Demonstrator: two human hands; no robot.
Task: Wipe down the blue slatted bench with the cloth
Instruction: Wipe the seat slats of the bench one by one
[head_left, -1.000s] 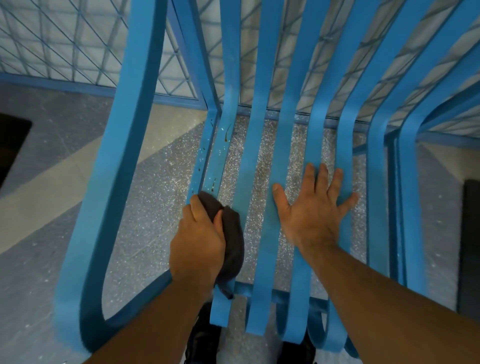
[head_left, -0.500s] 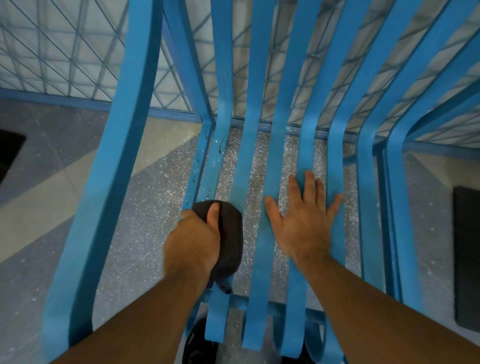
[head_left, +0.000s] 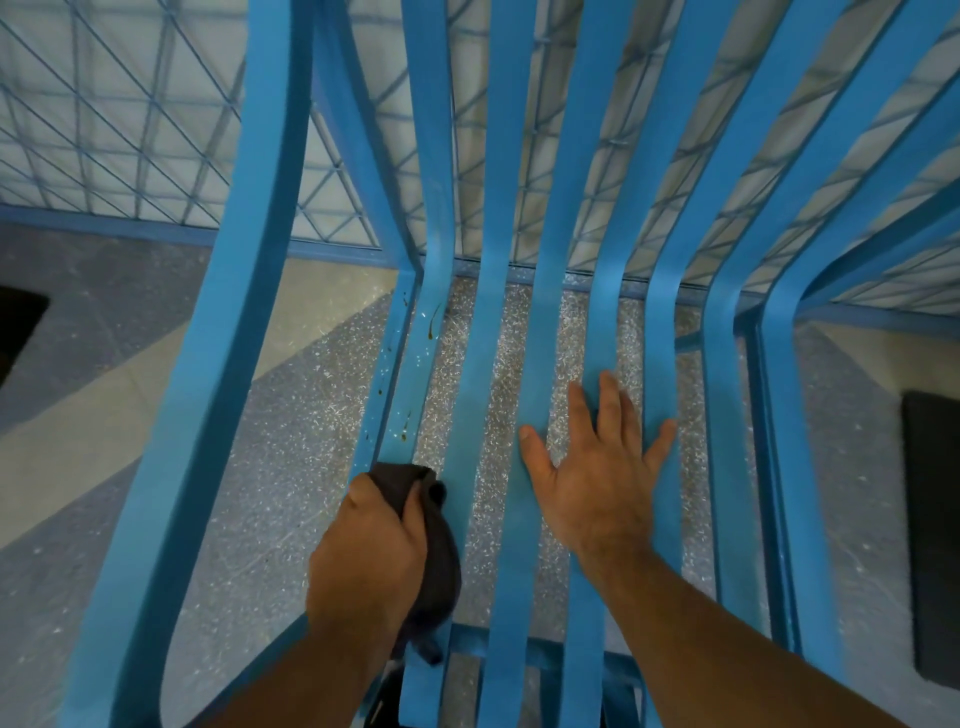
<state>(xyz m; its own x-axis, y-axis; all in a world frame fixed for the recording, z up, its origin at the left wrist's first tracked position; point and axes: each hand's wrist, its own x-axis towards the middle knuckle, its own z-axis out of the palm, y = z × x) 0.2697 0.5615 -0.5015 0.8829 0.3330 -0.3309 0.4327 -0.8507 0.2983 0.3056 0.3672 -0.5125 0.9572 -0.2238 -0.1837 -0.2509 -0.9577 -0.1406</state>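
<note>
Left hand gripping cloth, bench

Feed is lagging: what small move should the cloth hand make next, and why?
Probably slide the left hand with the dark cloth forward along the slat it sits on. Brown specks and a drip stain lie just ahead on that slat, while the right hand braces flat on neighbouring slats.

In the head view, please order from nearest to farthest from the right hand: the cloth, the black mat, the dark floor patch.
1. cloth, just to its left.
2. black mat, on the floor, right edge.
3. dark floor patch, far left edge.
</note>
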